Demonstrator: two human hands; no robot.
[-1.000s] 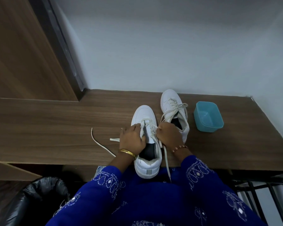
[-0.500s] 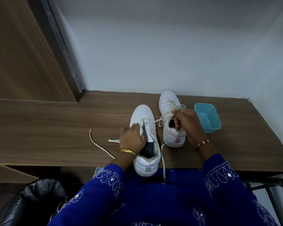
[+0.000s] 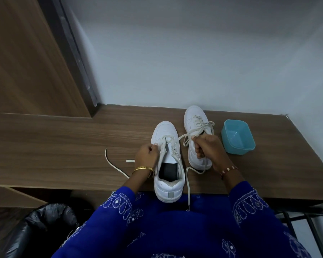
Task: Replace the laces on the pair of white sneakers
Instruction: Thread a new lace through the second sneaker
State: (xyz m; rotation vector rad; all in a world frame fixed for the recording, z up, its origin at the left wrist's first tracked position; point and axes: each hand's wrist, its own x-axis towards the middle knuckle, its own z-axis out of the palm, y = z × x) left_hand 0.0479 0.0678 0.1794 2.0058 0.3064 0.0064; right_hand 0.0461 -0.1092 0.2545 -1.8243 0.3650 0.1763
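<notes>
Sleeves of blue embroidered cloth reach over the counter's (image 3: pixel 63 146) near edge. Just past it, the nearer white sneaker (image 3: pixel 168 161) overhangs that edge at its heel. The left hand (image 3: pixel 146 157) curls against its left side, fingers gripping the upper. The right hand (image 3: pixel 206 148) is fisted round a cream lace (image 3: pixel 185 135) running from that shoe. Behind the fist stands the second sneaker (image 3: pixel 196 123), laced, with a blue tub (image 3: pixel 238 136) just beside it toward the counter's right end.
</notes>
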